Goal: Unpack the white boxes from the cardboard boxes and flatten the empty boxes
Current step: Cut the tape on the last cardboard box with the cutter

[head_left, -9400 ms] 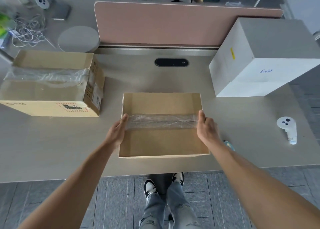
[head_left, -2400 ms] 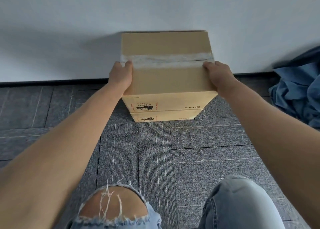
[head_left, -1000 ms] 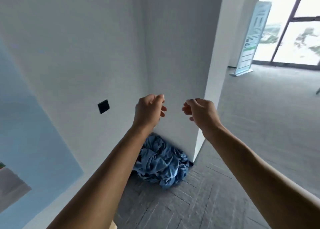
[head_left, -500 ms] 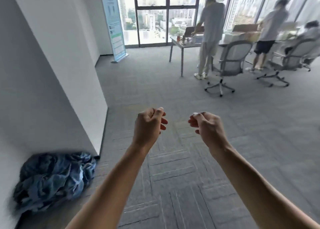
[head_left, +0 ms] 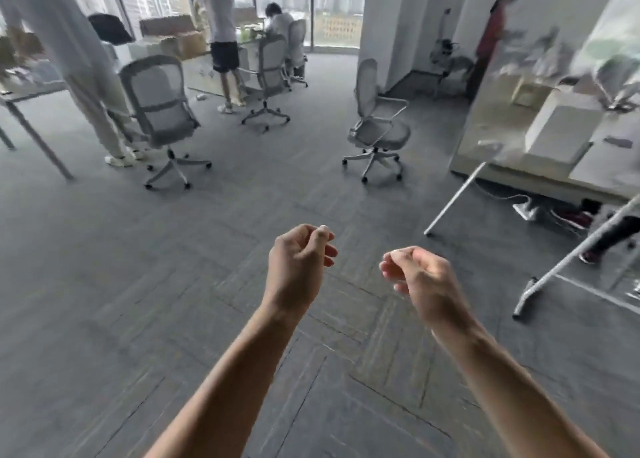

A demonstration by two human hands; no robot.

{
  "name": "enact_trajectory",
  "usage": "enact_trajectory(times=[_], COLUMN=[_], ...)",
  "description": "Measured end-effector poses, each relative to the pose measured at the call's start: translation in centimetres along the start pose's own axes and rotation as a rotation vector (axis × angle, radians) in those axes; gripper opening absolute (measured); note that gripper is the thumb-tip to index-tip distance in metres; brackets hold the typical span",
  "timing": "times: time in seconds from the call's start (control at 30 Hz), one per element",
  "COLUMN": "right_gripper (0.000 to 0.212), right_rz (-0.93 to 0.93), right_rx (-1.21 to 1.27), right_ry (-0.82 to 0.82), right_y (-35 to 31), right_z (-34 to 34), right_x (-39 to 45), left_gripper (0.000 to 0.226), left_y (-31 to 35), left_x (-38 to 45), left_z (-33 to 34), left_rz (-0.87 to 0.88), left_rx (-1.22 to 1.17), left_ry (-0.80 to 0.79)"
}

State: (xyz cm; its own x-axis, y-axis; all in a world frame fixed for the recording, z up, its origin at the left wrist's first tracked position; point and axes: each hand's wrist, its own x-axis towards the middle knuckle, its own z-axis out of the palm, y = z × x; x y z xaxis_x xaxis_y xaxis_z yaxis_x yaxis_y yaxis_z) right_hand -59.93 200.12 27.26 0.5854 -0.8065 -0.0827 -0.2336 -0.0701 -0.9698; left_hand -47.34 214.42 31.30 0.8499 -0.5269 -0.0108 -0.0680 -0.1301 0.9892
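Both my hands are raised in front of me over the grey carpet, and neither holds anything. My left hand has its fingers loosely curled, thumb side up. My right hand is loosely curled too, a short gap apart from the left. A large white box stands on the desk at the right, blurred. Cardboard boxes lie on a far desk at the back left. No box is near my hands.
Three office chairs stand ahead: one left, one middle, one right. Several people stand or sit at the back. White desk legs slant down at the right. Open carpet lies directly ahead.
I set the cardboard box on another one by the wall, let go and turned around. My view has swung right across the office; both hands stay raised, holding nothing.
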Motion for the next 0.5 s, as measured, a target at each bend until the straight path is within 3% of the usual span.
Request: enact_trajectory(times=[0.13, 0.5], right_gripper=[0.024, 0.023], right_rz=[0.044, 0.057], right_rx=[0.066, 0.03], right_ry=[0.185, 0.436], right_y=[1.7, -1.6], right_z=[-6.7, -3.6], right_x=[6.5, 37.6], left_gripper=[0.029, 0.029], left_y=[0.0, 0.4], left_x=[6.8, 37.4], left_z=[9.0, 20.8], left_rz=[0.023, 0.04], left_rx=[0.025, -0.03], left_ry=[-0.201, -0.408])
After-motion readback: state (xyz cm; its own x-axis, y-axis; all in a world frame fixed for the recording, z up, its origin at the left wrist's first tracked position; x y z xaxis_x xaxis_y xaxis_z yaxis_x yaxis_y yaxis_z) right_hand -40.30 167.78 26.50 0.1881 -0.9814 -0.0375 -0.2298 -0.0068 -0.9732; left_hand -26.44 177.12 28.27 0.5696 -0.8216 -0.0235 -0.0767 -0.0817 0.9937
